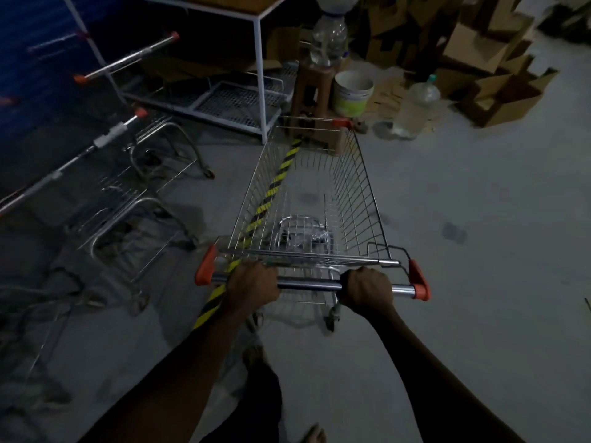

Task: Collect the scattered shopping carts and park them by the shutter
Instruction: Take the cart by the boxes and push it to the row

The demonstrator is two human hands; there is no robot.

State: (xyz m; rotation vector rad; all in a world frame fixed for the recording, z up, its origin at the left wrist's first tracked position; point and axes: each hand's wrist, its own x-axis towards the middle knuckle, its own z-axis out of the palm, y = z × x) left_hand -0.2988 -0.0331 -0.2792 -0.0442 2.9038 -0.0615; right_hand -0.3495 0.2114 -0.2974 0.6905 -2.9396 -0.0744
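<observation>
Left grip (252, 284), right grip (367, 287) clasp cart handle (308, 286).

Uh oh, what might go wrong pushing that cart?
The left hand and right hand grip the cart. Its front is close to the stool and bucket, so pushing straight on might hit them. The bottles on the stool could topple. Swinging left too sharply might clip the parked carts.
</observation>
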